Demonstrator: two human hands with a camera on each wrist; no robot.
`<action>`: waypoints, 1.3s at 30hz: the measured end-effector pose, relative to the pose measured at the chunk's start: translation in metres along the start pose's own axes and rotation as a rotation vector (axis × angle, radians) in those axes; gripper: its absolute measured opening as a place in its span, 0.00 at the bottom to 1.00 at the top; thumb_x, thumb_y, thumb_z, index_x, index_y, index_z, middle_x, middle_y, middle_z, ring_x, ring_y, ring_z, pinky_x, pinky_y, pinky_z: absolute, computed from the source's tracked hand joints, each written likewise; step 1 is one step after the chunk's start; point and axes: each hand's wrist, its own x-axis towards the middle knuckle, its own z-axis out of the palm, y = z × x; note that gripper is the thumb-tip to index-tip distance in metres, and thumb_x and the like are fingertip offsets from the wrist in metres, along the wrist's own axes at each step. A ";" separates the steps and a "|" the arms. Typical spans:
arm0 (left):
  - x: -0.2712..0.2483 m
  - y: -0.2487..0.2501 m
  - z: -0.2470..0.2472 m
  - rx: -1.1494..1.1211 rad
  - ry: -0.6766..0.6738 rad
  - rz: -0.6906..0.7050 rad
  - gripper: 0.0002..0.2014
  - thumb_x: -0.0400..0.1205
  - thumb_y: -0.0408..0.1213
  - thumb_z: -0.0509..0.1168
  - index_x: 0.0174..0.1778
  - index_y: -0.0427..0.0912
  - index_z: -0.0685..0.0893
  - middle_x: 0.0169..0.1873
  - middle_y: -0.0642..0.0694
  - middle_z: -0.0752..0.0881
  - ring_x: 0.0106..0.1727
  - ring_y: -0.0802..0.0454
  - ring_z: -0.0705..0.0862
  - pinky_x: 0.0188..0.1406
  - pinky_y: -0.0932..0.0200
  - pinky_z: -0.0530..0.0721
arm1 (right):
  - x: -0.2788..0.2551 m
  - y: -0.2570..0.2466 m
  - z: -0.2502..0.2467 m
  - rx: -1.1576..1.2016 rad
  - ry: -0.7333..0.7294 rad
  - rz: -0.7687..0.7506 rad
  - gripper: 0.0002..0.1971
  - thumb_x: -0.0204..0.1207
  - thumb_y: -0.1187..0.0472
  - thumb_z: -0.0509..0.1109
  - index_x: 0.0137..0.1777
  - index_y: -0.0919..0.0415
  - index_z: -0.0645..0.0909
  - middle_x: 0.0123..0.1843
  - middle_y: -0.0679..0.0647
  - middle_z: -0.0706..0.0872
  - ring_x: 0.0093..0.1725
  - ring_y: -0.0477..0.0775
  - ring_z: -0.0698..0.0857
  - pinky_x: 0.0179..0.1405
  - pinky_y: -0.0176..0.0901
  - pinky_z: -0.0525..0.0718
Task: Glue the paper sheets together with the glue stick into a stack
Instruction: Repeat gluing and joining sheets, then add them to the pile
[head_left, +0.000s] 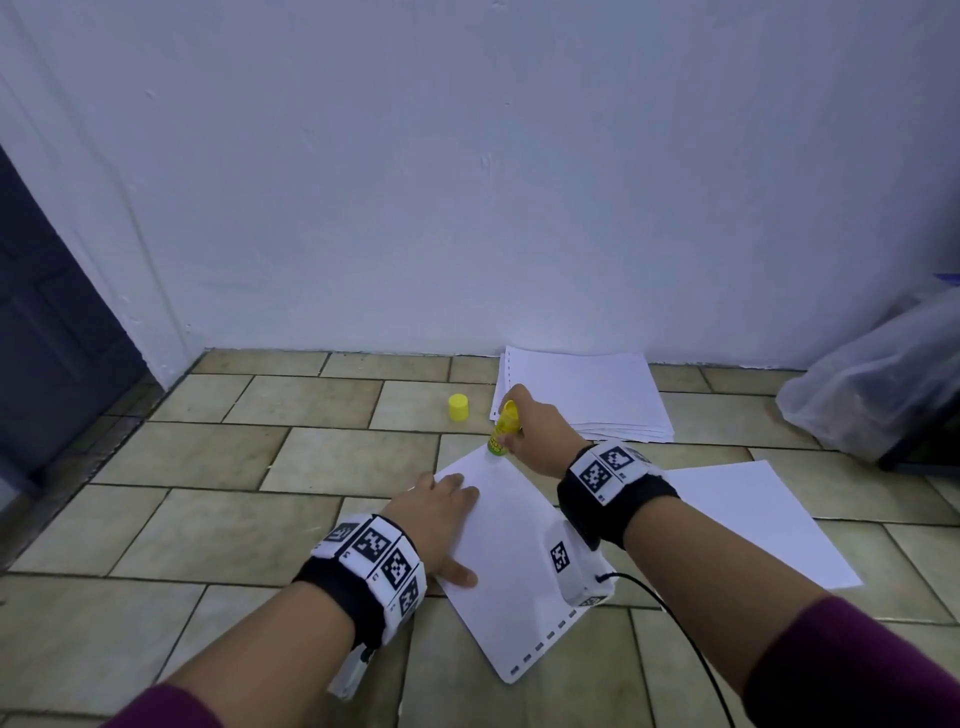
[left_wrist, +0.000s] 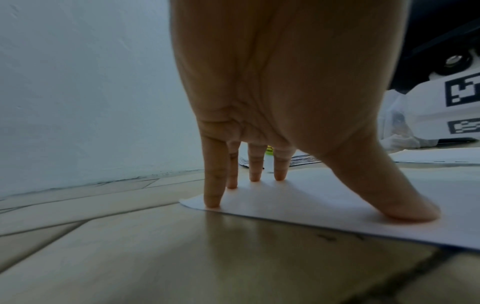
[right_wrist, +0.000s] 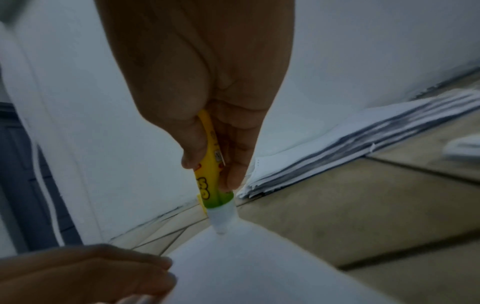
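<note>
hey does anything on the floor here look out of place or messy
Nothing is spilled or damaged. The small yellow cap stands alone on the beige floor tiles, off the yellow-green glue stick gripped by the right hand. The white paper pile by the wall is slightly fanned.

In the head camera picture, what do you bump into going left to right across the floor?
Dark door → small yellow plastic cap → yellow-green glue stick held by the right hand → white paper stack by the wall → clear crumpled plastic bag.
</note>
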 end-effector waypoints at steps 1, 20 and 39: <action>0.000 0.000 0.000 -0.003 -0.007 0.005 0.48 0.72 0.60 0.72 0.82 0.49 0.54 0.79 0.44 0.59 0.77 0.40 0.61 0.73 0.42 0.71 | -0.004 0.000 -0.003 -0.033 -0.029 -0.015 0.16 0.79 0.68 0.65 0.65 0.65 0.67 0.55 0.67 0.83 0.51 0.64 0.81 0.43 0.42 0.73; -0.004 0.001 -0.008 0.103 -0.060 0.026 0.44 0.76 0.65 0.65 0.83 0.65 0.47 0.83 0.44 0.51 0.81 0.42 0.57 0.73 0.48 0.69 | -0.106 0.043 -0.053 -0.239 -0.341 -0.064 0.13 0.78 0.60 0.69 0.52 0.47 0.66 0.48 0.58 0.84 0.45 0.60 0.83 0.44 0.51 0.83; -0.014 -0.008 -0.007 0.094 -0.047 0.102 0.38 0.82 0.59 0.60 0.84 0.62 0.48 0.84 0.49 0.44 0.83 0.44 0.52 0.73 0.48 0.70 | -0.068 0.049 -0.051 0.690 0.185 0.172 0.09 0.76 0.70 0.72 0.47 0.64 0.73 0.39 0.63 0.85 0.32 0.59 0.85 0.34 0.45 0.87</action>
